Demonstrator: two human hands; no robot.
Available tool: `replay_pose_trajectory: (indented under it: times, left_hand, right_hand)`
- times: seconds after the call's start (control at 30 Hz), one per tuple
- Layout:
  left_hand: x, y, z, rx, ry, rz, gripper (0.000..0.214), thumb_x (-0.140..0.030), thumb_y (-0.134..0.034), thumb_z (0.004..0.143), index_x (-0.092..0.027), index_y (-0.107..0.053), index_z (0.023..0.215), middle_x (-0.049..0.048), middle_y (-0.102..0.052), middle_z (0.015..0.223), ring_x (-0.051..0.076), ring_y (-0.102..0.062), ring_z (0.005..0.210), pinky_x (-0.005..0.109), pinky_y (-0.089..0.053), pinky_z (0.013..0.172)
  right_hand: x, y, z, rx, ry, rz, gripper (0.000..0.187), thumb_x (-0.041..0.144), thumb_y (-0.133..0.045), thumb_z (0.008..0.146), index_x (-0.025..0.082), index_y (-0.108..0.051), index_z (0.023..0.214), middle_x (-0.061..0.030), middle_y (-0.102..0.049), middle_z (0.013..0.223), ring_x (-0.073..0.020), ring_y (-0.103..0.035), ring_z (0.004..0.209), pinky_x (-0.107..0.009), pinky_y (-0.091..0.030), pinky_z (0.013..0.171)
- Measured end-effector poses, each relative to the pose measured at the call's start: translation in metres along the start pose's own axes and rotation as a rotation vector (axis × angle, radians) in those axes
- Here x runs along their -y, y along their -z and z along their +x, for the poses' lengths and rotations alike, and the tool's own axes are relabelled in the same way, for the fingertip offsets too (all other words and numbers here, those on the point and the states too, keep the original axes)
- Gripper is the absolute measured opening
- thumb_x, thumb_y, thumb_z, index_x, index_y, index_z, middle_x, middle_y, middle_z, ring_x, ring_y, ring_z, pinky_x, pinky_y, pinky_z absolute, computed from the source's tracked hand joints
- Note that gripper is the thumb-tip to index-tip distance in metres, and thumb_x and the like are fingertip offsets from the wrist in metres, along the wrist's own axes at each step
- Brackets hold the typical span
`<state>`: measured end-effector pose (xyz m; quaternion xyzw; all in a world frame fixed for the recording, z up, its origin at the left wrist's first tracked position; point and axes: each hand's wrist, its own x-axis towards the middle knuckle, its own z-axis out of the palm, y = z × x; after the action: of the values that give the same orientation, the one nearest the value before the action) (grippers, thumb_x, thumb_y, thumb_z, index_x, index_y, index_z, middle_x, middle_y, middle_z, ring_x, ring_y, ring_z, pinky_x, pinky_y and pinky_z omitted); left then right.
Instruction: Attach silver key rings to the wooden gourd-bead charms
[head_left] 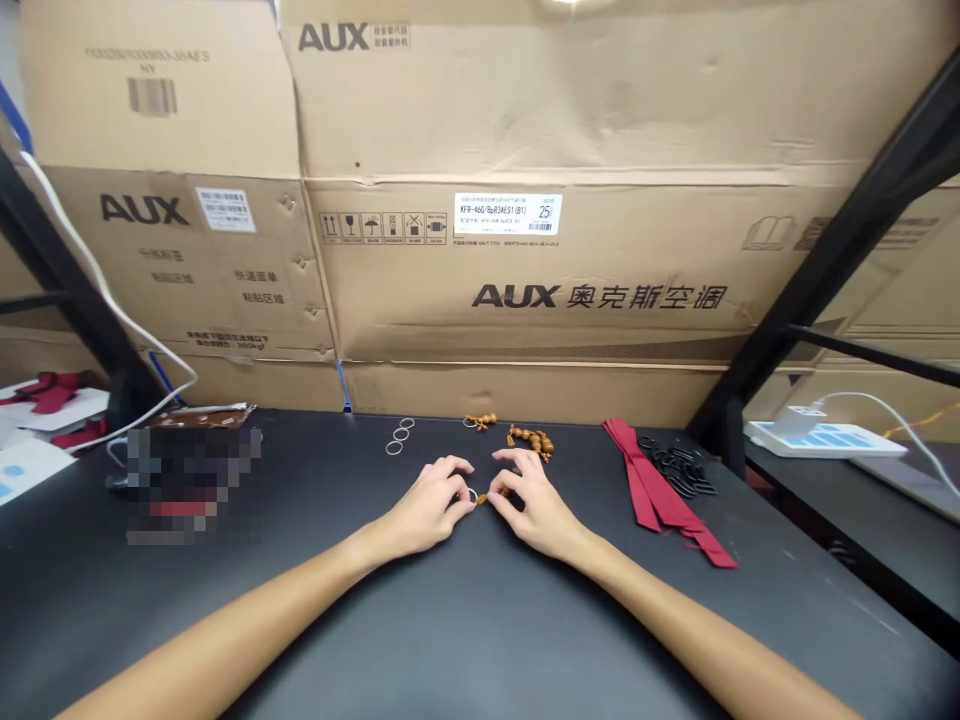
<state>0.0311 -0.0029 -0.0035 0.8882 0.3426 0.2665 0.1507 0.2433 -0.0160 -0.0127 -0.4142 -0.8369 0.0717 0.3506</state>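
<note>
At the middle of the black table, my left hand [433, 505] pinches a silver metal ring [472, 494] between thumb and fingers. A short brown cord loop [482, 499] lies against the ring, between my two hands. My right hand [536, 510] is closed on this cord's other end, where a brown wooden bead piece is mostly hidden by the fingers. Just beyond my hands are a bunch of brown wooden bead pendants [534, 441] and another bead pendant [486, 420] with a ring beside it. Several loose metal rings [400, 436] lie to the left.
Dark red ribbons [660, 495] and a pile of black buckle-like pieces [679, 468] lie at the right. Cardboard boxes [600, 250] stand behind the table. A brown packet [199, 416] is at the left, above a blurred-out patch. A white power strip [825, 438] sits far right.
</note>
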Motion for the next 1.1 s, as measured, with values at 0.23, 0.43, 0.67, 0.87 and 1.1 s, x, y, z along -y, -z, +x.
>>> replay_pose_trajectory:
  times: [0.23,0.43,0.67,0.87,1.1]
  left_hand:
    - [-0.001,0.003,0.001,0.054,-0.006,-0.030,0.013,-0.020,-0.052,0.090,-0.019,-0.058,0.079,0.0069,-0.053,0.120,0.022,-0.050,0.116,0.039,-0.040,0.099]
    - [-0.006,0.006,-0.002,-0.035,-0.005,0.038,0.013,-0.024,-0.063,0.083,-0.019,-0.054,0.075,0.0064,-0.053,0.118,0.022,-0.052,0.108,0.038,-0.042,0.094]
    - [-0.011,0.004,-0.004,-0.034,-0.053,0.169,0.019,-0.026,-0.056,0.087,-0.018,-0.053,0.070,0.0075,-0.055,0.117,0.023,-0.053,0.107,0.039,-0.041,0.093]
    - [0.008,-0.004,0.002,-0.099,0.182,0.330,0.044,-0.042,-0.055,0.087,-0.011,-0.052,0.117,0.0193,-0.049,0.132,0.034,-0.045,0.123,0.049,-0.035,0.102]
    - [0.010,-0.004,0.001,-0.115,0.141,0.281,0.031,-0.039,-0.053,0.089,-0.016,-0.056,0.108,0.0133,-0.057,0.117,0.030,-0.053,0.112,0.046,-0.042,0.096]
  right_hand:
    - [-0.006,-0.004,0.002,-0.058,-0.069,-0.088,0.015,0.026,-0.051,0.089,0.021,-0.061,0.080,-0.0118,-0.053,0.112,-0.0287,-0.044,0.118,-0.049,-0.043,0.096]
    - [0.001,0.010,0.001,-0.134,0.039,-0.120,0.015,0.028,-0.057,0.085,0.021,-0.060,0.073,-0.0084,-0.053,0.097,-0.0247,-0.049,0.097,-0.044,-0.045,0.089]
    - [0.003,0.002,0.001,-0.078,0.074,-0.234,0.024,0.026,-0.055,0.086,0.019,-0.063,0.064,-0.0112,-0.053,0.104,-0.0270,-0.046,0.102,-0.044,-0.045,0.090]
    - [-0.008,-0.005,0.008,-0.079,-0.051,-0.361,0.040,0.040,-0.056,0.086,0.018,-0.059,0.119,-0.0172,-0.041,0.135,-0.0357,-0.034,0.126,-0.055,-0.037,0.101]
    - [-0.004,-0.001,0.006,0.062,0.014,-0.250,0.018,0.033,-0.052,0.090,0.020,-0.064,0.093,-0.0101,-0.060,0.098,-0.0250,-0.055,0.093,-0.042,-0.049,0.085]
